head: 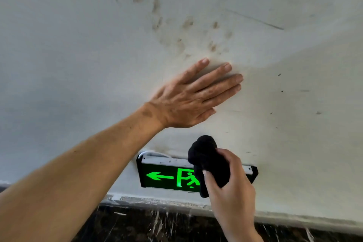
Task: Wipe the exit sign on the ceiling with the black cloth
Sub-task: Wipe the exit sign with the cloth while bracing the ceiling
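The exit sign (165, 175) hangs from the white ceiling, low in the middle of the view. It is a black box with a lit green arrow and running figure and a grey top rail. My right hand (231, 188) grips the bunched black cloth (208, 161) and presses it against the sign's right half, hiding that part. My left hand (192, 96) lies flat on the ceiling just above the sign, fingers spread, holding nothing.
The white ceiling (78, 45) carries brown smudges (157, 12) above my left hand and a few dark specks to the right. A white cable (151, 152) runs into the sign's top left. Dark marble wall (157, 224) meets the ceiling below the sign.
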The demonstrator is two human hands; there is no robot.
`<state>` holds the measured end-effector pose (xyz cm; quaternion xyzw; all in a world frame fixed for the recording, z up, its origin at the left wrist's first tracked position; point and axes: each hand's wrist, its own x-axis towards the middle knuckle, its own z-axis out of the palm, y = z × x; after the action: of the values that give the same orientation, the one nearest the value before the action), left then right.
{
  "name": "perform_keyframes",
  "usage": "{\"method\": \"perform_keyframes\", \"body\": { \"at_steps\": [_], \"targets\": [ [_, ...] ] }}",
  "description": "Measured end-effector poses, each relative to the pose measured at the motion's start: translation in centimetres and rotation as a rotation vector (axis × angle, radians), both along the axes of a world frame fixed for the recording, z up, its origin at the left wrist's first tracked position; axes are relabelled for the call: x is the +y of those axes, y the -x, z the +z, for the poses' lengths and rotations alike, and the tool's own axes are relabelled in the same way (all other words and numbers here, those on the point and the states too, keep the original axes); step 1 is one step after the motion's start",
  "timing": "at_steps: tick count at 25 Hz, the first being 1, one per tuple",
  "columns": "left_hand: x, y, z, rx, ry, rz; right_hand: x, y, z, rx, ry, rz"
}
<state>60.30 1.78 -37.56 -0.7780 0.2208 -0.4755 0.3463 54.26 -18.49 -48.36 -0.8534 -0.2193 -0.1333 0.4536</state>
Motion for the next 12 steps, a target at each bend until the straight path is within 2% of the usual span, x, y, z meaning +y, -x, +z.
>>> {"method": "perform_keyframes", "body": {
  "at_steps": [3, 5, 7, 12],
  "targets": [
    [-0.2, 0.1, 0.2, 0.003, 0.003, -0.004, 3.6, -0.4, -1.0, -0.351, 0.189, 0.109],
    [-0.3, 0.2, 0.4, 0.011, 0.007, -0.003, 6.3, -0.8, -1.3, -0.450, 0.287, 0.178],
    [-0.4, 0.3, 0.4, 0.026, 0.014, -0.001, 8.8, -0.8, -1.6, -0.461, 0.389, 0.256],
    [-0.4, 0.3, 0.5, 0.025, 0.005, 0.019, 12.5, 0.3, -3.4, -0.351, 0.673, 0.404]
  ]
}}
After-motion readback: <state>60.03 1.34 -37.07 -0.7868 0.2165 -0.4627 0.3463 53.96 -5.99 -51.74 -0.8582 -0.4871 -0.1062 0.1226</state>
